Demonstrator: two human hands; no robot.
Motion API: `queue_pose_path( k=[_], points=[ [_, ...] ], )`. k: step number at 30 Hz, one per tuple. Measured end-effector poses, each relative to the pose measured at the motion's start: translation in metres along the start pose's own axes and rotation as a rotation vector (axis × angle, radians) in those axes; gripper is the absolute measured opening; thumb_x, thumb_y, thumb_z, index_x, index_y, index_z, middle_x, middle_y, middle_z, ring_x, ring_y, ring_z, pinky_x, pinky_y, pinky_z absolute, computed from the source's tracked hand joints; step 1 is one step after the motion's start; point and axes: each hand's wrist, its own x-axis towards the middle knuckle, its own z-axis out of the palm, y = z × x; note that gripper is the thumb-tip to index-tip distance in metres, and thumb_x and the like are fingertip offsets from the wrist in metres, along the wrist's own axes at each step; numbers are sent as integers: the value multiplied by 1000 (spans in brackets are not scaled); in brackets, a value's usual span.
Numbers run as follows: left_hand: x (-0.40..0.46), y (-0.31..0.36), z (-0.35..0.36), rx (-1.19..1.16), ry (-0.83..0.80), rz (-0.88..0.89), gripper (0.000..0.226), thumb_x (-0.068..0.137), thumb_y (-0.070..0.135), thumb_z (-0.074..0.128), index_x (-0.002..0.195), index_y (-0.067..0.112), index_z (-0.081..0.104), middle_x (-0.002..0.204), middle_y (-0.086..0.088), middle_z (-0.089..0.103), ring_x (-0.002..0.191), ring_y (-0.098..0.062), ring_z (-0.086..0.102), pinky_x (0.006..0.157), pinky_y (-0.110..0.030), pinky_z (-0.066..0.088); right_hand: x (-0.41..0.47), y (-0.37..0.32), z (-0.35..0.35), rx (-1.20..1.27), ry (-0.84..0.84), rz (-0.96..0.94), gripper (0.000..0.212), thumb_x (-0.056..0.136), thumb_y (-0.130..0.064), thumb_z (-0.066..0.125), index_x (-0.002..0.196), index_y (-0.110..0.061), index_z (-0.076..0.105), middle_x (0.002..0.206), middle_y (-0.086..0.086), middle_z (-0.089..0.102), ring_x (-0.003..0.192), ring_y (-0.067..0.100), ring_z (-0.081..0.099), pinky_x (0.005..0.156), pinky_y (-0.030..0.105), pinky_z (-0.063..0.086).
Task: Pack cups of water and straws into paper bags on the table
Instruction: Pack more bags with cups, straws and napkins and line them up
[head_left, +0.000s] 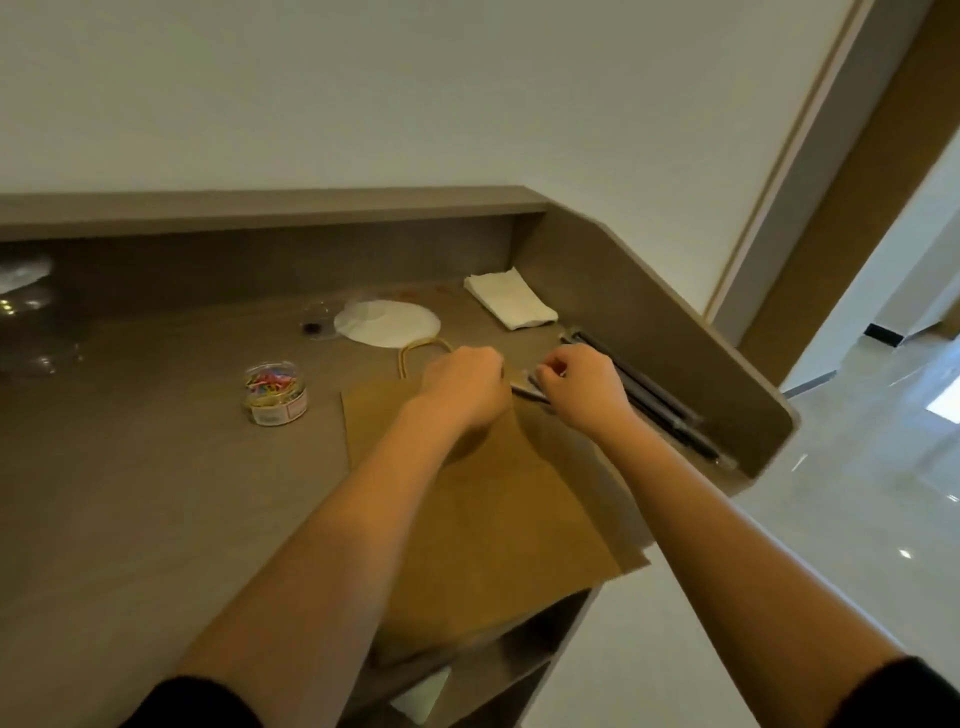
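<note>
Dim warm light, soft blur, wide-angle edge distortion.

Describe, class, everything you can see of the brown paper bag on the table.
The brown paper bag looks like plain kraft paper and lies flat and unopened on the table. A twisted paper-cord handle arches from its far end. Its near corner juts past the table edge. The left hand is curled at its top edge, beside the right hand; both forearms cross above it.

Place: service counter, likely a shop or reception.
Evidence: raised-edge surface (156, 467), napkin stack (509, 301), paper-clip jar (276, 393), polished tile floor (857, 441).
</note>
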Motion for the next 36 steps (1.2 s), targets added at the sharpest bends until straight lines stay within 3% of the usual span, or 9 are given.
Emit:
queue_pose_path(
  k=[5, 9, 13, 23, 29, 31, 33, 36],
  points=[
    [61, -7, 14, -35, -49, -52, 23, 95, 22, 44, 102, 16, 65, 94, -6, 64, 84, -23, 60, 79, -41, 53, 66, 11, 18, -19, -74, -27, 21, 90, -14, 51, 81, -2, 66, 80, 14, 65, 73, 27, 60, 63, 38, 50],
    [93, -11, 23, -45, -43, -112, 25, 95, 22, 42, 101, 17, 65, 89, -5, 64, 80, -22, 60, 77, -40, 54, 116, 16, 32, -161, -48, -126, 22, 92, -20, 52, 98, -6, 68, 101, 11, 61, 92, 28, 58, 81, 41, 51],
    [111, -15, 26, -55, -17, -151, 26, 95, 24, 43, 105, 19, 66, 95, -6, 66, 84, -23, 61, 78, -38, 54, 150, 20, 44, -319, -120, -166, 18, 92, -25, 49, 94, -13, 61, 102, 11, 59, 93, 30, 57, 81, 45, 52],
    [120, -19, 44, -181, 89, -153, 22, 94, 24, 48, 97, 18, 69, 91, -4, 67, 81, -19, 60, 72, -35, 52, 163, 36, 51, -128, -65, -175, 27, 94, -21, 48, 80, -10, 69, 79, 10, 63, 76, 26, 59, 71, 41, 55],
    [123, -19, 47, -315, 163, -138, 22, 94, 19, 49, 101, 16, 70, 93, -1, 66, 83, -17, 59, 72, -31, 48, 152, 35, 42, 17, 66, -240, 24, 97, -19, 47, 90, -6, 66, 87, 2, 51, 80, 17, 51, 67, 29, 42],
    [123, -12, 50, -477, 187, -174, 26, 96, 24, 48, 92, 11, 70, 83, -4, 65, 76, -19, 59, 67, -32, 47, 146, 30, 34, 125, 72, -259, 21, 97, -19, 47, 96, -7, 64, 90, 0, 51, 83, 13, 50, 69, 23, 41],
    [121, -3, 43, -939, 179, -328, 37, 96, 38, 47, 96, 6, 66, 78, -6, 63, 70, -20, 59, 63, -33, 48, 136, 21, 24, 196, 21, -301, 17, 97, -19, 48, 94, -12, 63, 89, -2, 55, 81, 11, 52, 68, 20, 41],
    [119, -4, 29, -1573, 24, -516, 43, 94, 48, 45, 112, 11, 58, 92, -8, 68, 83, -21, 67, 68, -32, 57, 117, 10, 8, 227, -169, -408, 14, 94, -18, 51, 85, -19, 62, 81, -7, 58, 75, 5, 53, 67, 17, 43]
  ],
)
